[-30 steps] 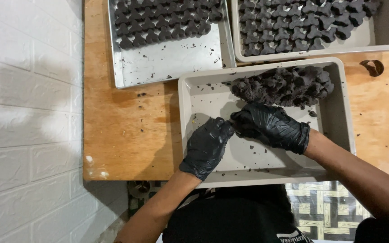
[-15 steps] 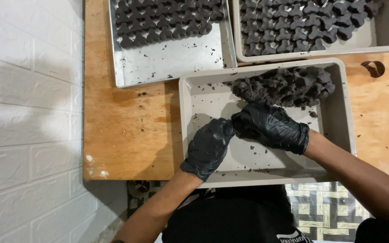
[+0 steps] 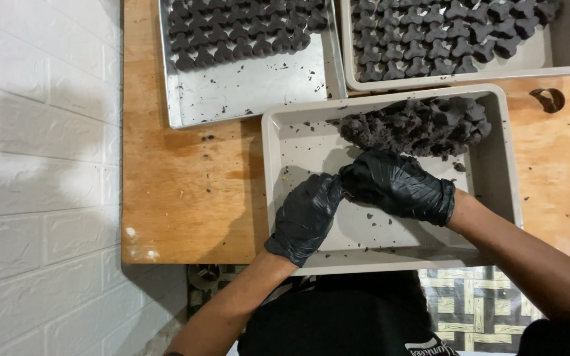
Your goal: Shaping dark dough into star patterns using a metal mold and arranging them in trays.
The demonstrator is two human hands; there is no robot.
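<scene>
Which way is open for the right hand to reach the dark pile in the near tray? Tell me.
Probably straight ahead: the right hand sits inside the near tray, just short of the dark pile, with nothing between them.

Small workshop: trays (image 3: 245, 92) of moulded pieces (image 3: 239, 33)

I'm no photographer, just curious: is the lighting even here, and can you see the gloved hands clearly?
Head view: sharp overall. The left hand and right hand show glossy highlights on the black gloves; they cast a soft shadow in the grey tray. A broad shadow darkens the white brick wall.
</scene>
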